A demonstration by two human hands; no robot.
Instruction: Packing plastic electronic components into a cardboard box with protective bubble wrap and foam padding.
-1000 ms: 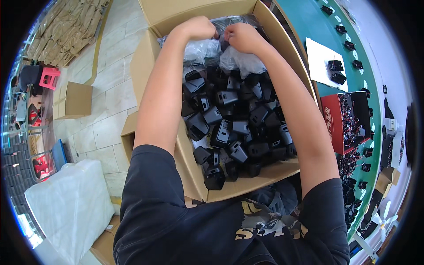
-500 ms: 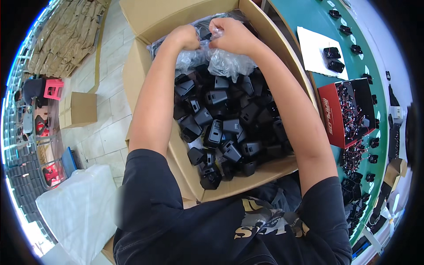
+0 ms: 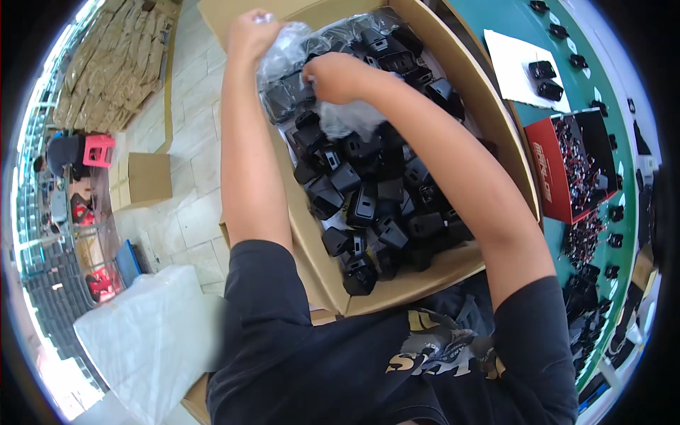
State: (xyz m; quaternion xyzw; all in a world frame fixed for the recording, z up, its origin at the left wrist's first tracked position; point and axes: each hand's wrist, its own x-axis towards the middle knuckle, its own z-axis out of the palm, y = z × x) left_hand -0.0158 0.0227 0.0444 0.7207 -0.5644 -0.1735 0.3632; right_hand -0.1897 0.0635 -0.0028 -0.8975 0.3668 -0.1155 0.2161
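A large cardboard box in front of me holds a heap of black plastic housings. At the box's far left edge my left hand is closed on crumpled clear plastic, raised above the heap. My right hand is farther in, over the heap's upper part, its fingers closed on clear plastic bag film that hangs below it. Whether both hands hold one bag or two, I cannot tell. More film-covered black parts lie at the box's far end.
On the right, a green worktable carries a white sheet, a red box of small wired parts and several black units. A closed carton and a white wrapped bundle are on the left. Farther off, a person sits near a pink stool.
My hands have moved apart. The left went up and left with clear plastic; the right came down and left. Black housings at the box's far right are now uncovered. The view has shifted slightly.
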